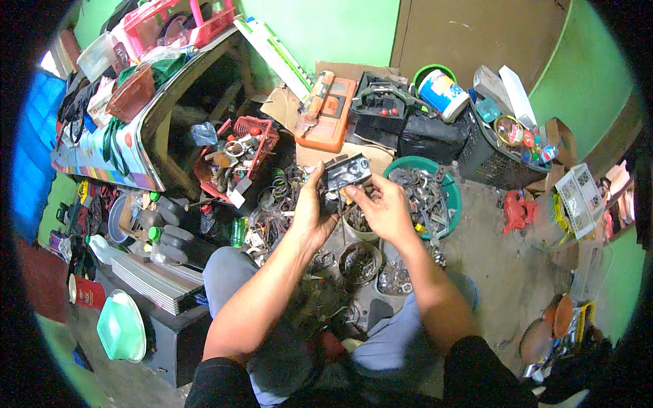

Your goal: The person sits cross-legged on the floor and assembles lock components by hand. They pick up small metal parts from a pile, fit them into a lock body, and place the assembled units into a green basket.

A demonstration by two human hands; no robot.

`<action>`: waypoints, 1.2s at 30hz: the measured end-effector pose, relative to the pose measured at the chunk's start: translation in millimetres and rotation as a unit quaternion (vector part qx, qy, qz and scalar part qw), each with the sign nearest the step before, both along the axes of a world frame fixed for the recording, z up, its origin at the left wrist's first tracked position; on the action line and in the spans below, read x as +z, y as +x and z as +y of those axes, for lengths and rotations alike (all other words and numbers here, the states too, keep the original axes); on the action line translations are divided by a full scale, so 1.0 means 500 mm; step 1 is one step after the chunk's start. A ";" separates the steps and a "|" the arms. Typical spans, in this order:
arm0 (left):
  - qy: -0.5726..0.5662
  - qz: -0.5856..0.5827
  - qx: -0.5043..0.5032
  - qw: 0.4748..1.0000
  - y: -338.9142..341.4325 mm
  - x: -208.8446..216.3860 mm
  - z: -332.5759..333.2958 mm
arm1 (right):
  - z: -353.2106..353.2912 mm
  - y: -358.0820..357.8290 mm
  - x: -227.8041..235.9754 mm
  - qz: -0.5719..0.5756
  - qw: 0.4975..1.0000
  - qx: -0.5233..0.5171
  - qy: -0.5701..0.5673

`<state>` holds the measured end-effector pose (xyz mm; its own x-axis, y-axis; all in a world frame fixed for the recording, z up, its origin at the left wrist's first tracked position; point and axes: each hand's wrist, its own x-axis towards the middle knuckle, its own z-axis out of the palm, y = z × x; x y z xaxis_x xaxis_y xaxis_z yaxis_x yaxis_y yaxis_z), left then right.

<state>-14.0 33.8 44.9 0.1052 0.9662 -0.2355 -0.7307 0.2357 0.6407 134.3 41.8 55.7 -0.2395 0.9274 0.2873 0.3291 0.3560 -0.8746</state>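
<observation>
Pale green walls (333, 27) and a brown panel (476, 34) close off the far side; bare grey floor (500, 279), cluttered, lies below the grip.

Grip: both hands together, mid-view. Left hand (314, 211) closed along the left side of a dark boxy part (347, 173), thumb up its edge. Right hand (386, 204) curled at the part's lower right, thumb and fingers nearly together; whether it pinches the part itself or the small yellow bit beside it, cannot tell. Part held tilted, raised above the floor, shiny face up.

Just below grip: round pot (378, 257) of dark scraps. Just right: green basin (454, 197) heaped with grey metal and wire pieces. Left of grip: loose cables, then a red basket (266, 139) of mixed oddments.

Beyond grip: orange toolbox (323, 138), lying on cardboard. To its right, a white-and-blue tub (442, 96), tipped, printed label, lettering too small to make out.

Farther right: white card (580, 199) bearing square code-like patterns; red moulded piece (519, 211) on the floor nearer the grip.

Far left: bench (153, 129) under a multicoloured cover, loaded; on it a white box (102, 97) with reddish print. Lower left of grip: red cup (87, 292), pale lettering, beside a mint-green container (121, 328).
</observation>
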 end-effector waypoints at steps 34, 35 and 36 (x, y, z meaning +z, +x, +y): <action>-0.058 -0.178 0.128 0.974 -0.048 0.013 0.031 | 0.176 0.170 -0.117 -0.028 0.995 0.023 -0.088; -0.053 -0.176 0.128 0.975 -0.046 0.010 0.030 | 0.196 0.184 -0.138 -0.046 0.993 0.007 -0.113; -0.050 -0.173 0.132 0.975 -0.050 0.006 0.027 | 0.209 0.189 -0.150 -0.064 0.988 -0.004 -0.140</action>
